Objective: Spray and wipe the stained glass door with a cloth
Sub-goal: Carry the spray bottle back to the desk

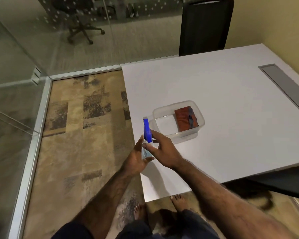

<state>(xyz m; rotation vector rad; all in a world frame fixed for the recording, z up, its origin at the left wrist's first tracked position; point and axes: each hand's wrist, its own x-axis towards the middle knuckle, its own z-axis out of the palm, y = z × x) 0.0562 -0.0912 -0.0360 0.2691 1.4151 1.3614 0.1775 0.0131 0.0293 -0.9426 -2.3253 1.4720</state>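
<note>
Spray bottle (147, 133), blue head and clear body, was held upright over the near left edge of the white bench (231, 100). Right hand (162, 150) pinched its neck with fingers and thumb; left hand (136, 159) cupped the lower body, fingers loosely spread. Folded orange-red cloth (186, 119) lay in a clear plastic tub (164, 109) just beyond. Glass door (12, 83) stood left.

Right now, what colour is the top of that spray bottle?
Bright blue: the spray bottle head shows best in the head view, above its clear body.
</note>
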